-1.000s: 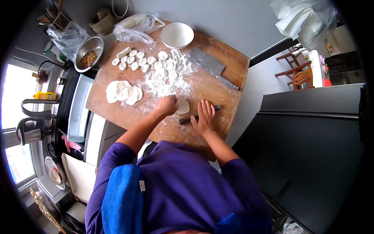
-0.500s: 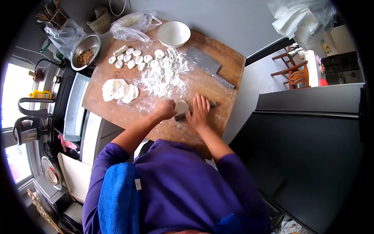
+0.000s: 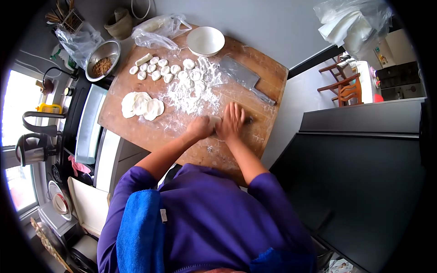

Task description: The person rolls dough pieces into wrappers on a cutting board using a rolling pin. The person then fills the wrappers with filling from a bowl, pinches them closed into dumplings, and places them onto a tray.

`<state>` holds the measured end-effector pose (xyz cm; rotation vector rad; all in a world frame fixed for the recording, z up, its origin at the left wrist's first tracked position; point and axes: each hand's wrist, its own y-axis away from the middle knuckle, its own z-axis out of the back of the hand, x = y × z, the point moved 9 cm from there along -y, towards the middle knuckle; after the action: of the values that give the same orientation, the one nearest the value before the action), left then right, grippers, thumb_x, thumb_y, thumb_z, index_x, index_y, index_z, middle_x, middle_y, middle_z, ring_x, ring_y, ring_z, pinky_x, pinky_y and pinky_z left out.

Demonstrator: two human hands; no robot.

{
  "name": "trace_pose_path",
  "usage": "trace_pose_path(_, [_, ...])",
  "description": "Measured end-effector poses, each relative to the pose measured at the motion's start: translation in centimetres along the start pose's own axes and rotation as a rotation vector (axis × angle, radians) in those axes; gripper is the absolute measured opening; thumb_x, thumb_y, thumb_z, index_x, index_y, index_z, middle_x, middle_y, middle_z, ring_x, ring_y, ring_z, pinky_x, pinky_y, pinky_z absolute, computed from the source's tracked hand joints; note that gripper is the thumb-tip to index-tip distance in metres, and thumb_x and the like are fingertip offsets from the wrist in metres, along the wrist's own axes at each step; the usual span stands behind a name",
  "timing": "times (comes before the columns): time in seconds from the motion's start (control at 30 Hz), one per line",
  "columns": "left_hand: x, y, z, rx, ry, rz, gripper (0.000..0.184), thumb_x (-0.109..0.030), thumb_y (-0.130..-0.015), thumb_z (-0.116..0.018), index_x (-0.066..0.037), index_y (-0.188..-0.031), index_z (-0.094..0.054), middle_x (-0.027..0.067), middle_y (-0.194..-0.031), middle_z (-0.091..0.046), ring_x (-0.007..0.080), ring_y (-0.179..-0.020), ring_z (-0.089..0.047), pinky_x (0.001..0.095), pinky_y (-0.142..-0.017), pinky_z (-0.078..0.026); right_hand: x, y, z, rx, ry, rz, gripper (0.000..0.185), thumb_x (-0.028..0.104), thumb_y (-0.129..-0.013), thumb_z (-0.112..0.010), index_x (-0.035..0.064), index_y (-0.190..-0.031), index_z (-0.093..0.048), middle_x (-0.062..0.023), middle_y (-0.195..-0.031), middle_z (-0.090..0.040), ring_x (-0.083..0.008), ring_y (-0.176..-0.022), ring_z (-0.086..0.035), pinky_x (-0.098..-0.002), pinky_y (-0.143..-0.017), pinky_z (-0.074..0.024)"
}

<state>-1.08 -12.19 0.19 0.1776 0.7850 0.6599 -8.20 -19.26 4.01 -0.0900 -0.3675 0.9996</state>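
Thin pale round of dough (image 3: 215, 121) lies low on the wooden board, between the person's 2 hands; only a small patch shows, the rest being covered. Left hand (image 3: 200, 127): curled almost into a fist, fingertips at the dough's near-left edge, apparently holding it; exact pinch hidden. Right hand (image 3: 231, 123): palm down, fingers extended, laid over the dark cylindrical rolling pin (image 3: 248, 120), pressing on it rather than wrapped round it. Just 1 end of the pin shows, right of the fingers.

Surroundings: brown wooden board (image 3: 263, 119); loose white flour (image 3: 182, 101) ahead of the hands; overlapping flat white dough discs (image 3: 142, 106) to the left; small round white dough lumps (image 3: 165, 71) farther off; broad grey metal cleaver (image 3: 238, 72) beyond the right hand.

Technique (judgement): step in hand appears to be rolling. Even, light pressure from the flat palm, pin run from rim toward centre, and a small turn by the left hand between strokes should keep the edge thin and the shape round. Keep left fingertips clear of the pin.

Versus 0.5 s ago: right hand farther forward and nearer the left; dough and pin, both plainer then, now mostly covered. Discs unchanged.
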Motion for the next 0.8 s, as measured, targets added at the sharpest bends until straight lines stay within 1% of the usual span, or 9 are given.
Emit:
trace_pose_path(0.07, [0.8, -1.7, 0.1, -0.088, -0.052, 0.054, 0.032, -0.032, -0.073, -0.047, -0.003, -0.068, -0.058, 0.0177, -0.072, -0.058, 0.0318, -0.069, -0.056, 0.0372, -0.063, -0.045, 0.2, -1.9, 0.0, -0.017, 0.011, -0.066, 0.058, 0.028, -0.068, -0.046, -0.0083, -0.112, -0.035, -0.0204, -0.121, -0.032, -0.0305, -0.116, -0.025, -0.0444, -0.097, -0.0102])
trace_pose_path(0.13, [1.0, -1.9, 0.2, 0.007, -0.038, 0.06, 0.027, -0.03, -0.072, -0.05, -0.005, -0.07, -0.06, 0.0155, -0.072, -0.058, 0.0305, -0.069, -0.056, 0.0369, -0.063, -0.045, 0.0, -0.7, 0.4, -0.025, -0.021, -0.063, 0.058, 0.029, -0.068, -0.047, -0.0085, -0.112, -0.035, -0.0205, -0.121, -0.032, -0.0307, -0.117, -0.024, -0.0447, -0.097, -0.0101])
trace_pose_path(0.27, [2.4, -0.1, 0.9, -0.116, -0.055, -0.001, 0.018, -0.024, -0.062, -0.06, -0.007, -0.069, -0.061, 0.012, -0.069, -0.059, 0.0278, -0.065, -0.057, 0.0351, -0.061, -0.045, -0.6, 5.3, 1.6, 0.08, -0.071, 0.048, 0.058, 0.03, -0.071, -0.047, -0.0092, -0.112, -0.036, -0.0218, -0.122, -0.031, -0.0328, -0.116, -0.024, -0.0459, -0.097, -0.0086])
trace_pose_path(0.33, [2.3, 1.2, -0.8, 0.081, 0.12, -0.021, 0.019, -0.024, -0.062, -0.06, -0.007, -0.067, -0.061, 0.0122, -0.067, -0.059, 0.0279, -0.064, -0.056, 0.0349, -0.059, -0.045, -0.6, 4.8, 1.3, 0.089, -0.062, 0.051, 0.058, 0.03, -0.07, -0.048, -0.0088, -0.111, -0.037, -0.0217, -0.122, -0.032, -0.0335, -0.115, -0.025, -0.0463, -0.097, -0.0096])
trace_pose_path(0.4, [1.4, 0.9, -0.8, 0.068, 0.086, -0.014, 0.021, -0.027, -0.062, -0.058, -0.006, -0.067, -0.06, 0.0128, -0.066, -0.058, 0.0277, -0.064, -0.056, 0.0348, -0.058, -0.044, -0.2, 1.2, 0.7, -0.013, 0.009, 0.031, 0.056, 0.029, -0.07, -0.049, -0.0081, -0.111, -0.037, -0.021, -0.121, -0.034, -0.033, -0.114, -0.028, -0.0462, -0.096, -0.0118])
trace_pose_path(0.53, [1.8, -0.5, 1.0, -0.151, 0.083, 0.148, 0.03, -0.036, -0.067, -0.054, -0.007, -0.068, -0.061, 0.013, -0.066, -0.059, 0.0268, -0.064, -0.058, 0.0354, -0.058, -0.045, 0.4, -1.4, -0.4, -0.068, 0.06, -0.032, 0.056, 0.031, -0.07, -0.05, -0.0056, -0.111, -0.039, -0.019, -0.119, -0.036, -0.0317, -0.113, -0.03, -0.0463, -0.095, -0.0136])
trace_pose_path(0.6, [1.7, 0.0, 0.6, -0.056, 0.072, 0.155, 0.028, -0.034, -0.068, -0.055, -0.006, -0.072, -0.06, 0.0137, -0.07, -0.059, 0.0272, -0.067, -0.058, 0.0347, -0.061, -0.046, 0.6, 1.3, 0.4, -0.051, -0.023, 0.086, 0.055, 0.034, -0.07, -0.051, -0.002, -0.111, -0.04, -0.0169, -0.117, -0.038, -0.0295, -0.112, -0.032, -0.0462, -0.095, -0.0143])
trace_pose_path(0.67, [2.1, 0.7, 0.6, -0.156, 0.108, -0.025, 0.027, -0.03, -0.07, -0.054, -0.005, -0.077, -0.059, 0.0155, -0.073, -0.059, 0.0285, -0.069, -0.057, 0.0346, -0.062, -0.045, 0.5, 4.7, 1.4, 0.016, -0.045, 0.152, 0.055, 0.036, -0.07, -0.052, 0.0015, -0.111, -0.041, -0.0146, -0.115, -0.04, -0.0286, -0.11, -0.033, -0.046, -0.094, -0.0154])
trace_pose_path(0.8, [5.9, 4.1, 4.5, -0.252, 0.417, 0.004, 0.021, -0.019, -0.074, -0.053, -0.002, -0.087, -0.054, 0.011, -0.069, -0.056, 0.0189, -0.065, -0.055, 0.0279, -0.061, -0.043, 1.3, 6.8, 3.8, 0.042, -0.084, 0.212, 0.05, 0.03, -0.068, -0.054, 0.0035, -0.109, -0.043, -0.0122, -0.111, -0.043, -0.0281, -0.107, -0.036, -0.0466, -0.093, -0.0166])
